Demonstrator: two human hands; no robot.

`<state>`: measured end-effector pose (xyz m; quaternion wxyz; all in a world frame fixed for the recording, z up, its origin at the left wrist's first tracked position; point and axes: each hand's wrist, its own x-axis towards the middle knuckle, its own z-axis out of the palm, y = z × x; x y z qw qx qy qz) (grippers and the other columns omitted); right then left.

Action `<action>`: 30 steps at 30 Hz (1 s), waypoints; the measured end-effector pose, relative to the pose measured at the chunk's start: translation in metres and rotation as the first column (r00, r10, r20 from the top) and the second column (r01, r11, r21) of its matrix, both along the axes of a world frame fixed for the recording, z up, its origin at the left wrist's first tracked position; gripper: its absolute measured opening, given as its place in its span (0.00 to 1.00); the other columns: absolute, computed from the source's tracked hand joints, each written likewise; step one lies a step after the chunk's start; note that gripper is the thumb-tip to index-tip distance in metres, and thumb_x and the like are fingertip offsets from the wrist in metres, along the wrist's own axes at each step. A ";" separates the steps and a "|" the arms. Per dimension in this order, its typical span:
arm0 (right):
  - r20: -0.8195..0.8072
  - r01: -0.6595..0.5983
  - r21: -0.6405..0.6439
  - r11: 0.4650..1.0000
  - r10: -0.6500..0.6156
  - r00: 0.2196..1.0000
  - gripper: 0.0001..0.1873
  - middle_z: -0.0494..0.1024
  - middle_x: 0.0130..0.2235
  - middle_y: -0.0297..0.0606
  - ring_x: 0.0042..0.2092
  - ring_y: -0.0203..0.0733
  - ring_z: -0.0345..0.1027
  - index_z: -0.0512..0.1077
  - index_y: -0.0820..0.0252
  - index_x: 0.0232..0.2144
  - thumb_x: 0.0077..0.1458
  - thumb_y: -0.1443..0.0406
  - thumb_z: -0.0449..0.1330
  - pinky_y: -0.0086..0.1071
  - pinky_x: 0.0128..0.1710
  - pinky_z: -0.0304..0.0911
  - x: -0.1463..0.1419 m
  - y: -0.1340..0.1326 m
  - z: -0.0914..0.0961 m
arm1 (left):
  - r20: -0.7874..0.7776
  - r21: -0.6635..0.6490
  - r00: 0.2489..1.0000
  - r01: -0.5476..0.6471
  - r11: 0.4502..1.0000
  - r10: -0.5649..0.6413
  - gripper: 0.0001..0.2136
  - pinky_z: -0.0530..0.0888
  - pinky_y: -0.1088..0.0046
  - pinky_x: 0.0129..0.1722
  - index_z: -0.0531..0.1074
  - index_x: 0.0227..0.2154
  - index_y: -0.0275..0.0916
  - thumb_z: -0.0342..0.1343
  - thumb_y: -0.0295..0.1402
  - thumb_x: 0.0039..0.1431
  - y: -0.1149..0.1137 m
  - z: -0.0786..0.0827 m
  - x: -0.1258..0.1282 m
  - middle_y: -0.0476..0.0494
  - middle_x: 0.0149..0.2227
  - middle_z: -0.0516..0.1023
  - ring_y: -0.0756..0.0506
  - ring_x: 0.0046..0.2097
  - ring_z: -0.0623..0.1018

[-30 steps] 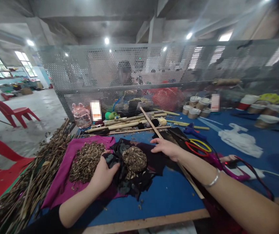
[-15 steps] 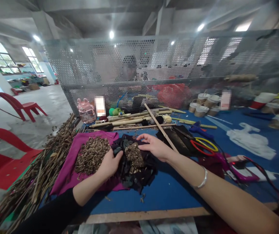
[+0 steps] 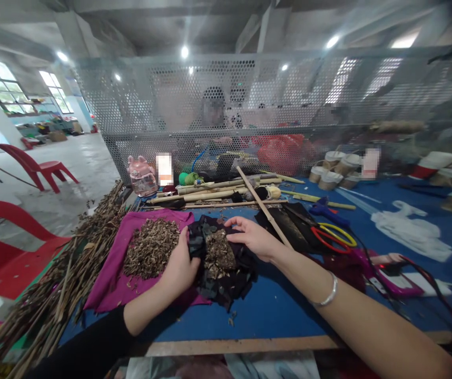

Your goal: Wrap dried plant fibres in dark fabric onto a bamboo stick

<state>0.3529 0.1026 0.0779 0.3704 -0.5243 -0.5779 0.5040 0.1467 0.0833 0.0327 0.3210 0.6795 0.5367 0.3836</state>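
A black cloth [image 3: 226, 297] with dark flaky bits on it lies in the middle of the blue table, and a clump of dried brown plant bits [image 3: 218, 252] rests on it. My left hand [image 3: 182, 267] grips the cloth's left edge between thumb and fingers, lifting it slightly. Over the clump's right side, my right hand [image 3: 254, 238] is open with its fingers curved and apart; whether the fingertips touch the clump I cannot tell. To the left, a larger heap of dried bits [image 3: 150, 247] lies on a magenta cloth [image 3: 109, 284].
Dry stalks [image 3: 58, 284] line the table's left side. Bamboo sticks [image 3: 210, 196] lie behind the cloths, one slanting stick [image 3: 263, 205] beyond my right hand. Scissors with red and yellow handles [image 3: 334, 238], a purple tool [image 3: 400, 281] and a white plastic bag [image 3: 410, 229] are rightward. A perforated screen [image 3: 131, 116] stands behind.
My left hand has turned more upright and raised the black cloth's left edge toward the clump. The right hand stays almost where it was. The view has shifted slightly.
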 end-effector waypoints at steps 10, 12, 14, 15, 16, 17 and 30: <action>-0.113 -0.058 -0.049 0.997 0.052 0.992 0.14 0.63 0.24 0.25 0.22 0.28 0.57 0.61 0.59 0.34 0.41 0.68 0.57 0.20 0.18 0.52 -0.013 -0.003 0.016 | 0.105 -0.084 0.991 0.090 0.992 -0.081 0.12 0.69 0.74 0.35 0.74 0.34 0.33 0.50 0.35 0.52 0.033 0.028 0.008 0.46 0.32 0.77 0.45 0.35 0.74; -0.110 -0.062 -0.024 0.998 0.059 0.992 0.13 0.62 0.20 0.23 0.20 0.27 0.55 0.61 0.59 0.34 0.41 0.70 0.56 0.20 0.18 0.50 -0.018 0.000 0.014 | 0.077 -0.060 0.983 0.170 0.984 -0.165 0.13 0.68 0.75 0.33 0.74 0.33 0.33 0.48 0.36 0.54 0.033 0.032 0.017 0.48 0.30 0.77 0.47 0.33 0.73; -0.096 -0.061 -0.009 0.998 0.060 0.994 0.13 0.60 0.18 0.21 0.18 0.28 0.53 0.59 0.58 0.33 0.42 0.70 0.54 0.21 0.18 0.50 -0.022 0.004 0.009 | 0.055 -0.083 0.974 0.224 0.971 -0.220 0.15 0.67 0.76 0.30 0.74 0.32 0.33 0.46 0.38 0.56 0.030 0.037 0.024 0.48 0.28 0.76 0.48 0.30 0.72; -0.085 -0.058 -0.004 0.998 0.057 0.995 0.13 0.60 0.17 0.20 0.17 0.28 0.52 0.58 0.57 0.33 0.41 0.70 0.54 0.21 0.17 0.50 -0.023 0.006 0.007 | 0.047 -0.092 0.966 0.256 0.962 -0.253 0.17 0.67 0.76 0.30 0.74 0.33 0.33 0.45 0.40 0.57 0.029 0.039 0.026 0.47 0.29 0.76 0.48 0.30 0.72; -0.075 -0.054 0.002 0.999 0.054 0.996 0.12 0.60 0.16 0.20 0.17 0.28 0.52 0.57 0.57 0.32 0.41 0.70 0.53 0.21 0.17 0.51 -0.024 0.009 0.006 | 0.036 -0.097 0.956 0.294 0.951 -0.291 0.17 0.67 0.75 0.30 0.73 0.34 0.33 0.47 0.42 0.56 0.028 0.041 0.028 0.47 0.30 0.76 0.47 0.31 0.73; -0.068 -0.051 0.007 0.999 0.052 0.996 0.12 0.60 0.16 0.19 0.16 0.28 0.52 0.56 0.56 0.32 0.41 0.70 0.53 0.22 0.17 0.51 -0.024 0.011 0.005 | 0.021 -0.094 0.944 0.329 0.940 -0.328 0.17 0.68 0.75 0.31 0.73 0.36 0.33 0.50 0.43 0.54 0.028 0.042 0.029 0.46 0.32 0.77 0.46 0.33 0.73; 0.281 0.073 -0.057 0.996 -0.054 0.958 0.21 0.69 0.25 0.30 0.24 0.32 0.60 0.66 0.61 0.33 0.38 0.56 0.65 0.25 0.23 0.54 0.014 -0.039 -0.029 | -0.081 0.032 0.970 0.234 0.972 -0.231 0.10 0.70 0.71 0.38 0.75 0.34 0.35 0.54 0.28 0.47 0.048 0.037 0.043 0.43 0.34 0.78 0.44 0.37 0.75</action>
